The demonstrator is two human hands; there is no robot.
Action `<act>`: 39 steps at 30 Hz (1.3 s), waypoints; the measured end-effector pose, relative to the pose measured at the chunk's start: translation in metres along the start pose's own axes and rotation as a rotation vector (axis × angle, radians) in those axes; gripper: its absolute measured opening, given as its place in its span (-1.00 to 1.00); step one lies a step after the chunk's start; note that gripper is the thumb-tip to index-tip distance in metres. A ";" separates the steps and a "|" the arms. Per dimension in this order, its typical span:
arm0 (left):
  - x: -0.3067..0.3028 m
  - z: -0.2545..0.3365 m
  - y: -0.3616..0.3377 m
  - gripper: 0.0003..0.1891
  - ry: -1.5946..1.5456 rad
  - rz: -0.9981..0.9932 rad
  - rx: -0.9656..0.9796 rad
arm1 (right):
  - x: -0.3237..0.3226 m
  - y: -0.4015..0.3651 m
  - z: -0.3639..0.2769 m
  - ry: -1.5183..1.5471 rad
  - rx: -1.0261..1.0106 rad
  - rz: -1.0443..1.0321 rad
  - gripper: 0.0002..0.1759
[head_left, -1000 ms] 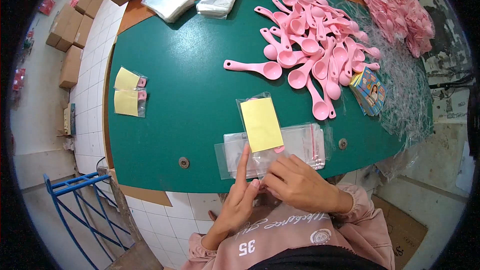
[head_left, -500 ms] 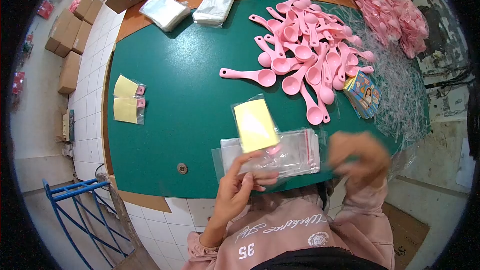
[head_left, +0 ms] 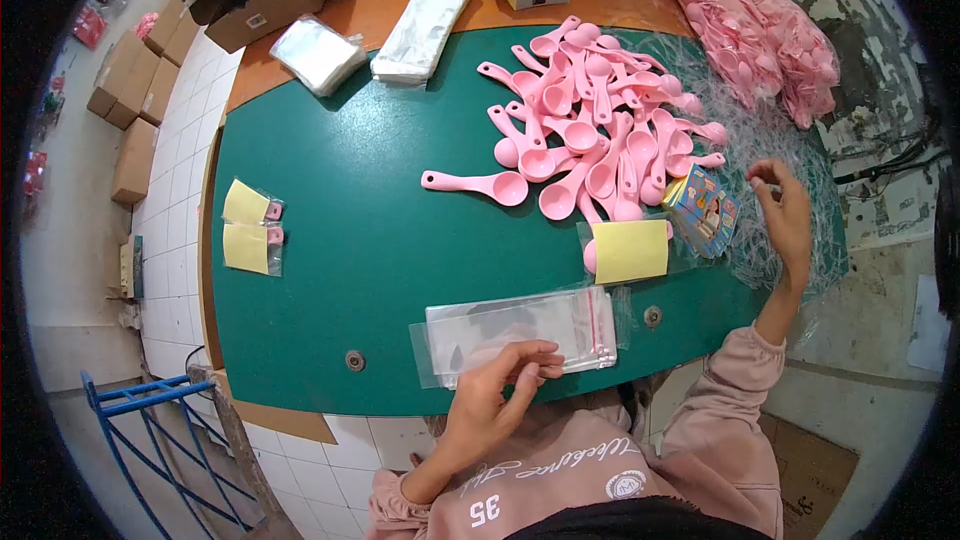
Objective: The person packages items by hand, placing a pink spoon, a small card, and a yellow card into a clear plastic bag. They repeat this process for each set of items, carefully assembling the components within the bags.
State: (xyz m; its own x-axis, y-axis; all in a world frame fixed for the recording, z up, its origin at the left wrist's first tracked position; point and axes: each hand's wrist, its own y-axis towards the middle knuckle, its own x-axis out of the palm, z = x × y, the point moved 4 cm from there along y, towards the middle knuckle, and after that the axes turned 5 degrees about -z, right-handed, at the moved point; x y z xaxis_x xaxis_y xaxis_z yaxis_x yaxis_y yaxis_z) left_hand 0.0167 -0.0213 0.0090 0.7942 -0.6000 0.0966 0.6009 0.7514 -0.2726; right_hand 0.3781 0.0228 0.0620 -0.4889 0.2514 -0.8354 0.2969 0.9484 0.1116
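Observation:
My left hand [head_left: 496, 402] rests at the front edge of a stack of clear plastic bags [head_left: 515, 328] with a red strip near one end. Its fingers are loosely bent, thumb apart, nothing held. My right hand [head_left: 782, 208] is raised beside a stack of printed cards [head_left: 703, 208], its bent fingers apart and nothing visible in them. Between the bags and a heap of pink measuring spoons [head_left: 600, 155] is a clear packet with a yellow card [head_left: 632, 250]; a pink spoon end shows at its left edge. One pink spoon [head_left: 475, 186] lies apart, left of the heap.
Two finished-looking packets with yellow cards [head_left: 246, 248] lie on the green table [head_left: 330, 160] at left. Clear bag stacks [head_left: 420, 32] stand at the back. Crumpled plastic [head_left: 790, 170] and a bag of pink spoons [head_left: 760, 45] are at right. A blue metal frame [head_left: 150, 395] stands lower left.
The yellow-card packet has left my left hand and is now farther right, by the spoon heap. My right hand has moved up and right toward the printed cards. The view has shifted slightly.

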 end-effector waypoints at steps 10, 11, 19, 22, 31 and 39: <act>0.020 0.013 0.003 -0.78 0.168 -0.068 0.070 | 0.030 -0.012 -0.044 -0.130 -0.350 -0.222 -0.58; 0.021 0.013 0.002 -0.78 0.183 -0.072 0.062 | 0.033 -0.010 -0.039 -0.123 -0.314 -0.250 -0.58; 0.025 0.009 0.003 -0.72 0.259 -0.057 0.129 | 0.026 -0.019 -0.055 0.021 -0.298 -0.336 -0.71; 0.037 0.023 0.012 -0.53 0.473 0.077 0.323 | 0.014 -0.042 -0.102 0.410 -0.288 -0.502 -0.81; 0.009 0.058 0.027 -0.64 0.435 0.344 0.726 | 0.024 -0.067 -0.170 1.100 -0.049 -0.464 -0.87; -0.045 0.082 0.049 -0.61 0.241 0.215 0.608 | -0.017 0.053 -0.033 0.168 -0.232 -0.259 -0.89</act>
State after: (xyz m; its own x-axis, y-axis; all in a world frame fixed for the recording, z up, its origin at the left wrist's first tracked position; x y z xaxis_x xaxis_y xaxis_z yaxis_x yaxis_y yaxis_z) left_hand 0.0174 0.0650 0.0703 0.9015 -0.4114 -0.1346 0.4323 0.8390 0.3304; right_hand 0.3748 0.0751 0.1002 -0.6570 0.0079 -0.7539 -0.0380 0.9983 0.0436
